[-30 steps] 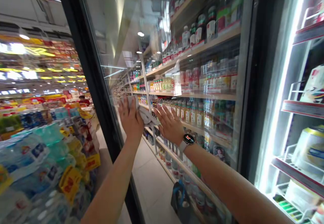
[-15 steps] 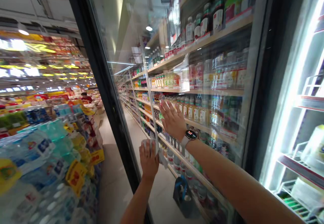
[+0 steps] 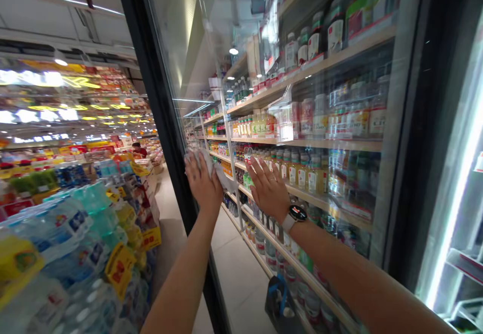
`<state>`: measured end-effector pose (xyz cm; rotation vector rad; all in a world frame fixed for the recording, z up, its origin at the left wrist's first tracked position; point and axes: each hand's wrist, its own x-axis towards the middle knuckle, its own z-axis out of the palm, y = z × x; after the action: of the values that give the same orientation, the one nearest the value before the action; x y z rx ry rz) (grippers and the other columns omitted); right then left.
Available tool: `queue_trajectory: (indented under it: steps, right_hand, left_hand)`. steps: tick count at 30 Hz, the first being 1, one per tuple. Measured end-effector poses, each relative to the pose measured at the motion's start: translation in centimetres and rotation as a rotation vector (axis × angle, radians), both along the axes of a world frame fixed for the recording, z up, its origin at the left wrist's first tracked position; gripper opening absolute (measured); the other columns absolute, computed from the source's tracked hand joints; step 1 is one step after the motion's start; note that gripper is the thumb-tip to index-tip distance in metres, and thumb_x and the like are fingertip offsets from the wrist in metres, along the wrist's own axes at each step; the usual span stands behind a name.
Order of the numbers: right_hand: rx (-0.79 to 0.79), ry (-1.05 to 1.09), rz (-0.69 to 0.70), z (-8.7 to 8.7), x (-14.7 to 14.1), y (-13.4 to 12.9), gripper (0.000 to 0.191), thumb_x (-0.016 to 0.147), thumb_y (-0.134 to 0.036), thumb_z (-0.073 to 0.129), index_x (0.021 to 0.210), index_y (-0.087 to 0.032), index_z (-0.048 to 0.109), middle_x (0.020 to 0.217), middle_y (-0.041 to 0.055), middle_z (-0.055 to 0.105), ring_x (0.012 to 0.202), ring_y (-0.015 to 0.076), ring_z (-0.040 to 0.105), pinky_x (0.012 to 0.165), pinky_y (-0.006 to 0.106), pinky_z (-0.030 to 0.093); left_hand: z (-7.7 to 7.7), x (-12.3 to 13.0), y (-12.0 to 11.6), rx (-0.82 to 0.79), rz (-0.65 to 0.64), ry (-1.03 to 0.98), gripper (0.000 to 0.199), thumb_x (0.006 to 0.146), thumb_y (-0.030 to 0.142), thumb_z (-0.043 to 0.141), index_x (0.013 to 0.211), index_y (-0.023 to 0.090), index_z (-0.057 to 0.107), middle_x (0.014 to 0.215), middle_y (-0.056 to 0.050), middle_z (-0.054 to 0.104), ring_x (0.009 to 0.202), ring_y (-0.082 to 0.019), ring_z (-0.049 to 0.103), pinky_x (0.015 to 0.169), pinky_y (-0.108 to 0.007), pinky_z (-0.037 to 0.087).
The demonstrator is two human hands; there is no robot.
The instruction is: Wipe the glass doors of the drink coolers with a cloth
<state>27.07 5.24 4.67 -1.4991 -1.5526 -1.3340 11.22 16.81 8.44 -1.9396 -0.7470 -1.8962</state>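
A glass door (image 3: 226, 32) in a black frame (image 3: 153, 72) stands swung out in front of me. My left hand (image 3: 204, 183) presses a crumpled white cloth (image 3: 226, 179) against the glass, close to the frame's left side. My right hand (image 3: 268, 189), with a watch (image 3: 298, 213) on its wrist, lies flat on the glass with fingers spread and holds nothing. Shelves of bottles (image 3: 302, 173) show in the glass beyond both hands.
Stacked packs of bottled water (image 3: 64, 228) with yellow price signs (image 3: 121, 269) stand at the left. A lit cooler (image 3: 464, 173) is at the right. A dark container with blue items (image 3: 279, 299) shows low in the glass. A person (image 3: 139, 150) is far off.
My left hand and the cloth have moved up and left across the glass towards the frame. My right hand stays on the same area of glass while the view has shifted slightly.
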Motion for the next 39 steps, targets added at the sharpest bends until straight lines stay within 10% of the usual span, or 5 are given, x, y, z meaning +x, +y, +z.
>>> queue_trajectory:
  steps: [11, 15, 22, 25, 39]
  right_hand:
    - [0.032, -0.009, 0.003, 0.0, -0.1, 0.1, 0.068, 0.097, -0.027, 0.041, 0.157, -0.015, 0.013, 0.162, 0.0078, 0.023, 0.149, 0.0249, 0.023, 0.123, 0.046, 0.009]
    - [0.019, 0.008, 0.009, 0.0, -0.2, 0.2, 0.068, 0.096, -0.027, 0.041, 0.157, -0.017, 0.012, 0.162, 0.0072, 0.022, 0.148, 0.0256, 0.023, 0.122, 0.048, 0.012]
    - [0.040, -0.008, 0.028, -0.2, 0.2, 0.4, 0.067, 0.096, -0.027, 0.043, 0.156, -0.014, 0.018, 0.160, 0.0090, 0.027, 0.149, 0.0241, 0.021, 0.122, 0.047, 0.011]
    - [0.040, -0.025, 0.043, -0.2, 0.4, 0.3, 0.068, 0.093, -0.030, 0.047, 0.155, -0.013, 0.024, 0.159, 0.0101, 0.031, 0.149, 0.0248, 0.020, 0.122, 0.047, 0.010]
    - [-0.013, 0.007, 0.043, 0.0, -0.4, -1.0, 0.071, 0.095, -0.025, 0.042, 0.157, -0.015, 0.009, 0.162, 0.0089, 0.023, 0.149, 0.0252, 0.021, 0.122, 0.049, 0.011]
  left_hand:
    - [-23.2, -1.9, -1.4, 0.013, 0.104, 0.132, 0.067, 0.094, 0.018, 0.044, 0.155, 0.018, 0.016, 0.161, -0.014, 0.019, 0.150, -0.029, 0.013, 0.121, -0.053, 0.022]
    - [-20.8, -1.6, -1.8, 0.001, 0.063, 0.146, 0.067, 0.094, 0.016, 0.044, 0.155, 0.019, 0.016, 0.161, -0.014, 0.019, 0.150, -0.030, 0.010, 0.120, -0.056, 0.022]
    - [-1.5, 2.9, -2.1, 0.132, -0.093, 0.218, 0.053, 0.097, 0.026, 0.038, 0.150, 0.020, 0.033, 0.159, -0.011, 0.028, 0.151, -0.026, 0.009, 0.122, -0.053, 0.018]
    - [1.3, 4.3, -2.7, 0.187, -0.064, 0.190, 0.051, 0.096, 0.029, 0.040, 0.146, 0.019, 0.042, 0.158, -0.011, 0.032, 0.151, -0.027, 0.011, 0.121, -0.052, 0.018]
    - [-19.1, -0.6, -4.8, 0.227, 0.075, 0.462, 0.069, 0.090, 0.051, 0.053, 0.146, 0.013, 0.041, 0.149, -0.019, 0.044, 0.148, -0.036, 0.018, 0.118, -0.052, 0.027]
